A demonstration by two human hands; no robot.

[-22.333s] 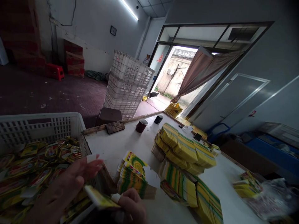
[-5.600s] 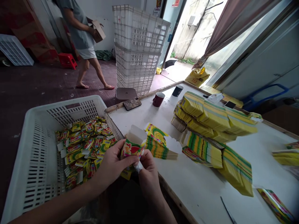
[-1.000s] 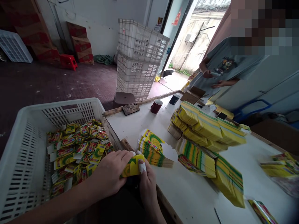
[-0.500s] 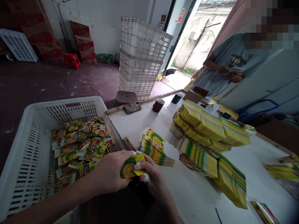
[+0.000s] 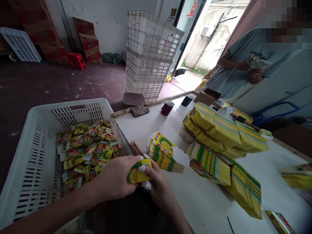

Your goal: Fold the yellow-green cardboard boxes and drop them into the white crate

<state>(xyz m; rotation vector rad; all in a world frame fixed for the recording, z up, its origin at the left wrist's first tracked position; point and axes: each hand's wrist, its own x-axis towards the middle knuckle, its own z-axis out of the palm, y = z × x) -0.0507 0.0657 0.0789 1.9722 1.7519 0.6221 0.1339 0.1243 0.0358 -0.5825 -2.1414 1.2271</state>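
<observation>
A small yellow-and-green printed carton [image 5: 136, 174] is held between both hands at the table's edge. My left hand [image 5: 119, 177] wraps around its left side, fingers closed. My right hand [image 5: 157, 183] pinches the other end, its thumb pressed on a yellow flap [image 5: 146, 164] with a barcode. White coverings show on several fingertips. Just beyond the hands, a fanned stack of flat cartons [image 5: 163, 152] lies on the white table [image 5: 195, 198]. To the left, a white plastic crate [image 5: 31, 156] holds many small cartons [image 5: 90, 148], some with white flaps sticking out.
More carton stacks [image 5: 219, 130] lie on the right of the table. A phone [image 5: 140, 110], a dark red mug [image 5: 167, 108] and a dark cup [image 5: 187, 100] stand near its far edge. Behind are stacked crates [image 5: 151, 55] and a stool [image 5: 133, 100]. A person [image 5: 253, 61] stands across the table.
The flap under my right thumb has turned and lies flatter, its barcode showing. My right fingers have shifted slightly. The whole view has moved a little, and the other person's hands have moved.
</observation>
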